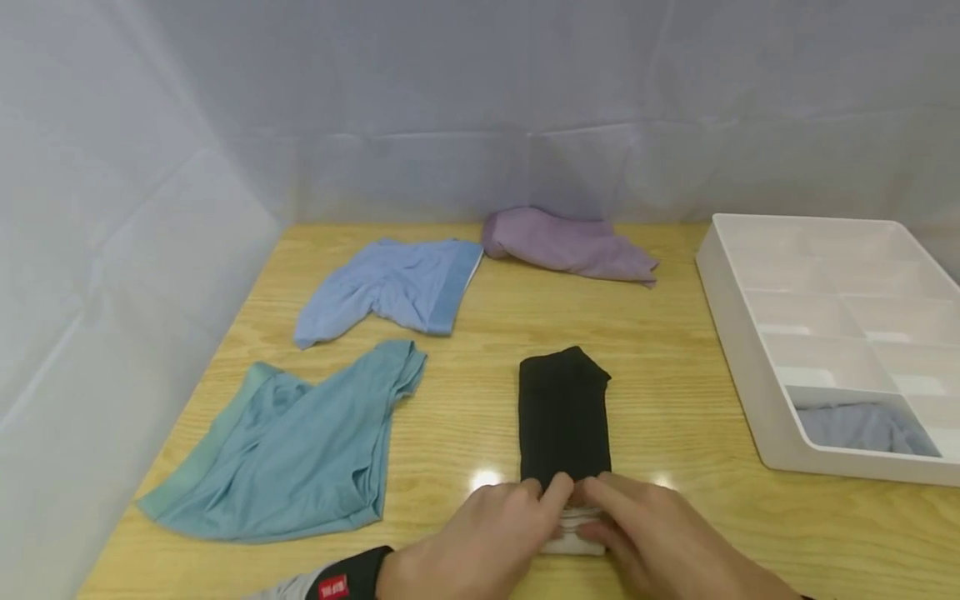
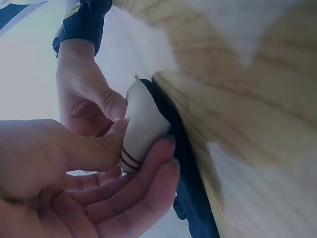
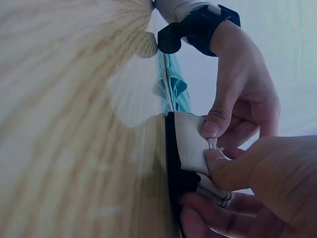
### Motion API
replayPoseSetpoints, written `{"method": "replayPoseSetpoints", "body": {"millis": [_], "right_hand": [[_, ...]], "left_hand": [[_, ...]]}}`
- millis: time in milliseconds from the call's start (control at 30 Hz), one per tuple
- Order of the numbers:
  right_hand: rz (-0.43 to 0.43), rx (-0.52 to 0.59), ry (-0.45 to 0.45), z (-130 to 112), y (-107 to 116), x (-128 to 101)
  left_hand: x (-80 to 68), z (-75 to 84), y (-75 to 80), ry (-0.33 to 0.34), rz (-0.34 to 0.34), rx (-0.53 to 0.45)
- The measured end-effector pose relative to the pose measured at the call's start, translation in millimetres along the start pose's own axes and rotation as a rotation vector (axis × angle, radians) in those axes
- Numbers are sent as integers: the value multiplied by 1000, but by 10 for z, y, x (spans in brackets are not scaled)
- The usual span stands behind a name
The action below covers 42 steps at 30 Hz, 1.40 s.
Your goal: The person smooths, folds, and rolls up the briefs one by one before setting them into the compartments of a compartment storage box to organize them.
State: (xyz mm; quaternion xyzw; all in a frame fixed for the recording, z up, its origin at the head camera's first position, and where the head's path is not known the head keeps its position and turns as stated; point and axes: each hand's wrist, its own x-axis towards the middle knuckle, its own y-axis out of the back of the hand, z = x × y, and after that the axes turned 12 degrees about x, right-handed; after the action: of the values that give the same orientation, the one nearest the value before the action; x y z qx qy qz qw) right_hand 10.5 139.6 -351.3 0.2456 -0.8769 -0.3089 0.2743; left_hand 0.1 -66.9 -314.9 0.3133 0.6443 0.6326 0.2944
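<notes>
A pair of black underpants [image 1: 564, 412], folded into a narrow strip, lies at the front middle of the table. Its pale waistband [image 1: 573, 546] is at the near end and shows brown stripes in the left wrist view. My left hand [image 1: 483, 533] pinches one side of this waistband between thumb and fingers. From the other side my right hand [image 1: 667, 529] grips it, the two hands almost meeting. In the right wrist view the band [image 3: 190, 144] is bent over on top of the black cloth. The hands hide part of the fold in the head view.
Teal underpants [image 1: 300, 450] lie spread at the left, with light blue underpants [image 1: 397, 283] behind them. A purple garment [image 1: 566, 242] lies near the back curtain [image 1: 480, 108]. At the right stands a white divided box [image 1: 738, 358], with grey-blue cloth [image 1: 862, 427] in a near compartment.
</notes>
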Motion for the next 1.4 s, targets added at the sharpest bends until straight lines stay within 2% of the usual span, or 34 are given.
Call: {"method": "replayPoseSetpoints", "body": {"millis": [100, 200, 267, 400, 467, 600, 733, 867, 1033, 1200, 1300, 1367, 1400], "right_hand": [[71, -71, 74, 26, -11, 3], [98, -93, 93, 32, -16, 10], [104, -97, 104, 32, -17, 10], [110, -135, 173, 38, -21, 11], [106, -155, 216, 41, -19, 14], [66, -207, 279, 40, 10, 16], [24, -271, 274, 32, 36, 7], [22, -276, 249, 28, 28, 4], [48, -237, 237, 28, 14, 1], [46, -167, 219, 29, 22, 4], [14, -120, 197, 24, 41, 5], [-17, -59, 192, 28, 55, 6], [-54, 1, 164, 25, 65, 8]], "left_hand": [[21, -9, -2, 26, -30, -7], [25, -19, 1, 16, -28, 74], [19, -23, 3, -22, -20, 137], [-8, -5, -10, -139, 73, 301], [-18, 11, -28, -177, 130, 366], [-17, 29, -77, -205, 217, 470], [-2, 28, -111, -216, 288, 526], [1, 32, -117, -209, 316, 524], [0, 29, -115, -174, 305, 492], [-3, 20, -97, -174, 245, 434], [-4, 13, -83, -174, 193, 383], [0, -3, -71, -178, 129, 300], [5, -13, -62, -177, 72, 234]]}}
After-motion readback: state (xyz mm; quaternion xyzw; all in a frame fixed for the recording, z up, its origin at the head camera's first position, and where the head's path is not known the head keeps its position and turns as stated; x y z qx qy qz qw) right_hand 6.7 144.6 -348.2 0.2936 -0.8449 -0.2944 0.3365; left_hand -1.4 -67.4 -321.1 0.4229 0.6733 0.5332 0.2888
